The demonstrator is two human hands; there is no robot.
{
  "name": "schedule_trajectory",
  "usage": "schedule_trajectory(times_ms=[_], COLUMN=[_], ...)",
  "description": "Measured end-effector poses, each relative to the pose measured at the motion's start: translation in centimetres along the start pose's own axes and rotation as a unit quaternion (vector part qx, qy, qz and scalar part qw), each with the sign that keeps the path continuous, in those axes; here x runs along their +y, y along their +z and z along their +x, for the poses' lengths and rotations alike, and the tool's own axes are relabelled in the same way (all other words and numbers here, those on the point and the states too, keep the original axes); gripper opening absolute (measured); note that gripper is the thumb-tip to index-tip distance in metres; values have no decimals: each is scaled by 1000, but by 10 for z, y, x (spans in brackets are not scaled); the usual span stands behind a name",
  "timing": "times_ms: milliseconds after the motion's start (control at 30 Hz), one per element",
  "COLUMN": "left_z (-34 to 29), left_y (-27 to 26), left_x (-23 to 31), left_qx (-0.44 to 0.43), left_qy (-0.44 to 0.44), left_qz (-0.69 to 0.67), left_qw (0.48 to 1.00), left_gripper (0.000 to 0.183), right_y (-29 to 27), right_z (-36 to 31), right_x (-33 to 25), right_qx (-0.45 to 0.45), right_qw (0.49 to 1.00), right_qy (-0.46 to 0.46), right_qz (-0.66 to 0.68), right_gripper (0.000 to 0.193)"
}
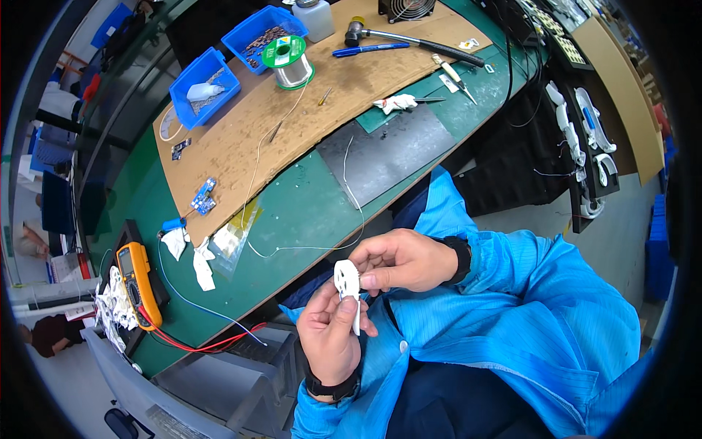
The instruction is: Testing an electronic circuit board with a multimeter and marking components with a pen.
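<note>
Above my lap, in front of the table's near edge, a small white plastic part (pixel 346 277) with a rounded, slotted head and a narrow tail is held up. My left hand (pixel 330 333) is closed around its lower end, thumb laid along it. From the right, my right hand (pixel 411 260) is closed in a pinch, thumb and fingertips against the side of the rounded head. Whatever lies between those right fingertips besides the part's edge is hidden. A thin strand of solder wire (pixel 307 249) loops over the table edge close behind my hands.
On the green table (pixel 292 212) lie cardboard (pixel 227 157) and a dark metal plate (pixel 395 157). A solder spool (pixel 291 71), blue bins (pixel 202 104), a hammer (pixel 420 42), a blue pen (pixel 371 50) and a blue circuit board (pixel 203 196) rest there. An orange multimeter (pixel 137 282) stands left.
</note>
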State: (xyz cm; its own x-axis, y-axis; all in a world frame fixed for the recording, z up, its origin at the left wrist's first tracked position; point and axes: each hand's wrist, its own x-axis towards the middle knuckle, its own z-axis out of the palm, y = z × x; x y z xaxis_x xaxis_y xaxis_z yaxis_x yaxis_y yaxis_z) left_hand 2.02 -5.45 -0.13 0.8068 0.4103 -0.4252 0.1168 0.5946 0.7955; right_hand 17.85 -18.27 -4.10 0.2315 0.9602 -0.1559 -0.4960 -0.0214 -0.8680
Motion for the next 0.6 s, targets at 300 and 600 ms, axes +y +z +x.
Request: schedule_trajectory(times_ms=[300,600], left_z=[0,-3], left_y=[-5,-18], left_x=[-6,-17], left_qx=[68,92], left_qy=[103,294], left_qz=[182,379], left_qw=[975,872], left_gripper=[50,57], right_y=[0,2], right_z=[-2,0], right_x=[-4,-4], right_qx=[31,-8], right_qw=[1000,999], right_qy=[-3,-37], right_qz=[-1,11], right_gripper=[39,37])
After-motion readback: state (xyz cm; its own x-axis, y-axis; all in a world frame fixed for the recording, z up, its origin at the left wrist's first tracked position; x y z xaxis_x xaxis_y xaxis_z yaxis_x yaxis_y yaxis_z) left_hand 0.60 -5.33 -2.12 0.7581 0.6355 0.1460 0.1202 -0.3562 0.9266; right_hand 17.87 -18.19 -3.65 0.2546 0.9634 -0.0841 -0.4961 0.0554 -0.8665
